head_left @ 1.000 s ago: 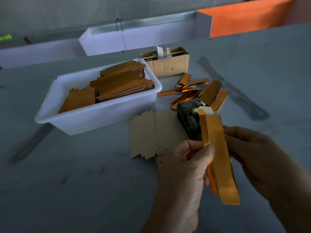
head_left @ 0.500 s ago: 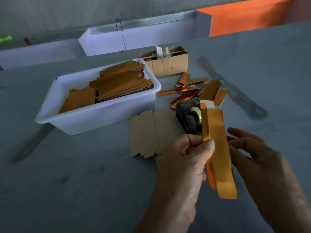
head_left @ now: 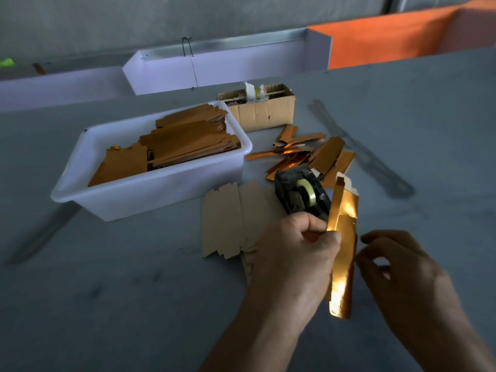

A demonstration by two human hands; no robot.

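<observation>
Gold strip point(head_left: 343, 253) stands nearly upright above the near table point(head_left: 120, 304), its left edge pinched by the left hand point(head_left: 292, 256), fingers curled round it; the right hand point(head_left: 400, 272) hangs loosely curled just beside the right edge, apparently holding nothing, though contact is hard to judge; behind, a tape dispenser point(head_left: 300, 196) sits by flat card blanks point(head_left: 228, 218); a white tub point(head_left: 150, 200) of gold cards lies left, loose strips point(head_left: 316, 153) and a cardboard box point(head_left: 264, 112) beyond; the surface is dull grey, scuffed; a white trough point(head_left: 228, 67), orange panel point(head_left: 389, 41) and grey wall point(head_left: 161, 17) close the back.
</observation>
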